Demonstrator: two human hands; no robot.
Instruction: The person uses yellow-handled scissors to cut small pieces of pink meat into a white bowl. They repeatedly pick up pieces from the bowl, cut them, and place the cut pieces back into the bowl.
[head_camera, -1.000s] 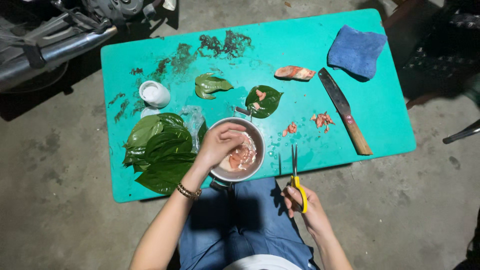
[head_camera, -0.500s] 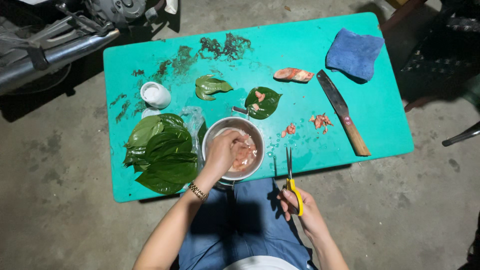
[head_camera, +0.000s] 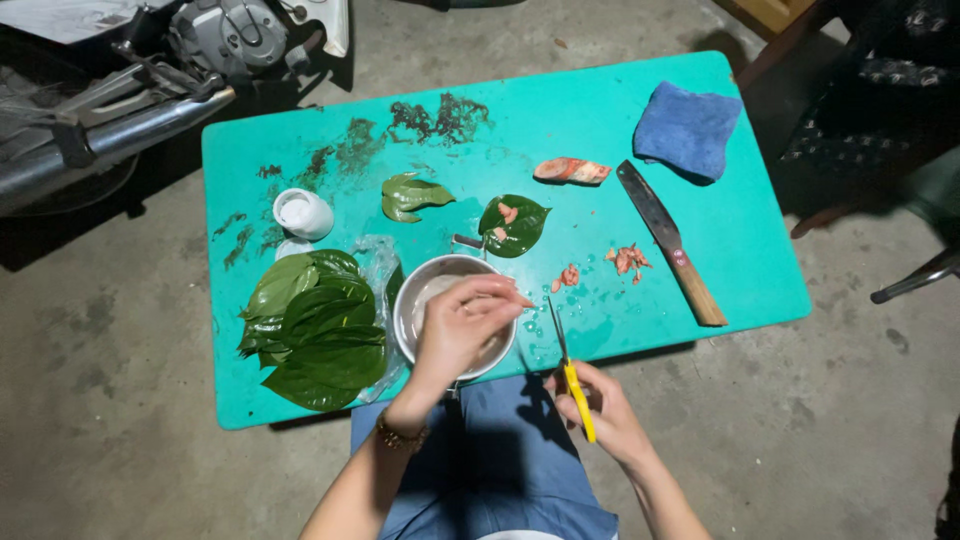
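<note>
The left hand (head_camera: 462, 325) hovers over the metal bowl (head_camera: 425, 300) at the turquoise table's (head_camera: 600, 110) near edge, fingertips pinched on a small pink piece. The right hand (head_camera: 600, 415), at four o'clock from the bowl, is closed around yellow-handled scissors (head_camera: 570, 365), blades pointing to twelve. This looks like the trimming step; next, the piece likely needs bringing to the blades.

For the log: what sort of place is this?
Probably a home garage or yard used for food prep: bare concrete floor, a parked motorbike, and a low turquoise table.
</note>
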